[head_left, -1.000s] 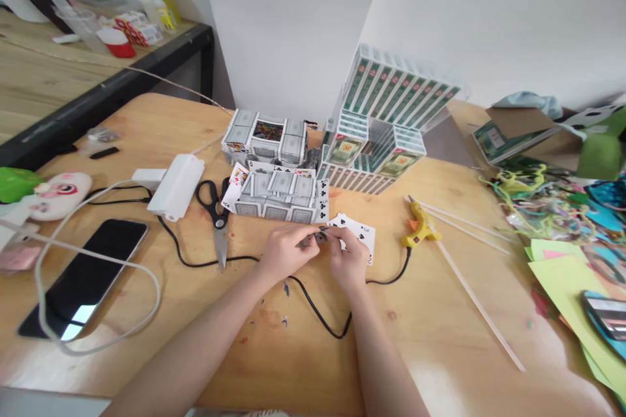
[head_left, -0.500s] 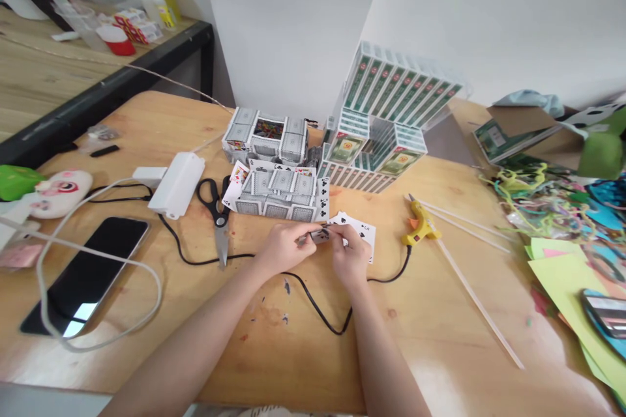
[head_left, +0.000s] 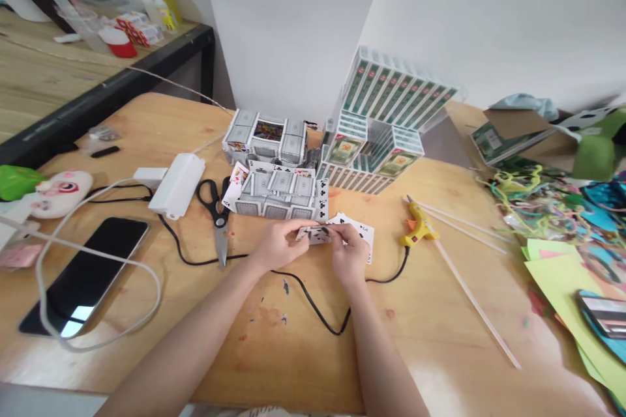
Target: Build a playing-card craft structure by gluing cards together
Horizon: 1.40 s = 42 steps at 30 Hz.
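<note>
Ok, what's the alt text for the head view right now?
A person's left hand and right hand hold a playing card between them over a wooden table. Beyond stand card-covered structures and stacked green-and-white boxes; scissors lie to the left, a yellow glue gun to the right.

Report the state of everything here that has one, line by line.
Left hand: gripping card's left end
Right hand: pinching card's right end
Held card: raised, pips showing
Scissors: lying flat, blades apparently closed
Phone: face up, screen dark
Glue gun: lying down, heat unknown
</note>
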### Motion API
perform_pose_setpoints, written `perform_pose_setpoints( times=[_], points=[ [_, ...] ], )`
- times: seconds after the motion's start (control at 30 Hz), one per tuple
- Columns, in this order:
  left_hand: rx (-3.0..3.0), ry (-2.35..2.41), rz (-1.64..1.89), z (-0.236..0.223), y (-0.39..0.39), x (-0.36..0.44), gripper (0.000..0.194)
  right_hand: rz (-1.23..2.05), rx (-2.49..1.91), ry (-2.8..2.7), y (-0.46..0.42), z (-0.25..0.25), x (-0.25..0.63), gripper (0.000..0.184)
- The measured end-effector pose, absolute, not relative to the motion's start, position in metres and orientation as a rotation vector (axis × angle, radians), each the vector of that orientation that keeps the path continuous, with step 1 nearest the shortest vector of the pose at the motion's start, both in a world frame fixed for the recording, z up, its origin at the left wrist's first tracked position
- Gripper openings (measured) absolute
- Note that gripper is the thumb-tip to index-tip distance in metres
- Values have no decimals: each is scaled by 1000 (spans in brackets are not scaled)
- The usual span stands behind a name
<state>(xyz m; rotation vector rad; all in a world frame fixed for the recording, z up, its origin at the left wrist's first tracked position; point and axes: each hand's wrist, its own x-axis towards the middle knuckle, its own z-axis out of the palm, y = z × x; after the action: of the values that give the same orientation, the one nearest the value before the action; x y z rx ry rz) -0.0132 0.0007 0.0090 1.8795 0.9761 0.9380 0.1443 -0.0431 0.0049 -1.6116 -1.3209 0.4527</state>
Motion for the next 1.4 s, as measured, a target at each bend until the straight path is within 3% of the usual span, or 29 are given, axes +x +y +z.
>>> perform_pose_setpoints(
  times=[0.1,0.33,0.47,0.63,0.93,1.1,1.23,1.4],
  points=[
    [1831,1051,967,6,3,-12,17,532,-1590,-1307,-43,7,142,13],
    [1832,1083,1010,5,2,-9,19,663,-1497,-1288,-41,11,137,15],
    [1493,987,1100,9,5,-9,25,772,-1466,-1121,-38,9,142,17],
    [1203,722,928,6,9,-6,25,907,-1384,-907,-33,0,147,22],
    [1418,1085,1117,3,12,-9,18,884,-1418,-1223,-39,3,132,12],
    [1861,1108,1090,4,6,-10,13,690,-1372,-1343,-42,9,132,40],
    [1938,1029,1147,7,-1,-4,14,533,-1426,-1399,-42,10,138,15],
    [1802,1163,1214,8,1,-2,6,583,-1458,-1281,-41,7,138,13]
  ],
)
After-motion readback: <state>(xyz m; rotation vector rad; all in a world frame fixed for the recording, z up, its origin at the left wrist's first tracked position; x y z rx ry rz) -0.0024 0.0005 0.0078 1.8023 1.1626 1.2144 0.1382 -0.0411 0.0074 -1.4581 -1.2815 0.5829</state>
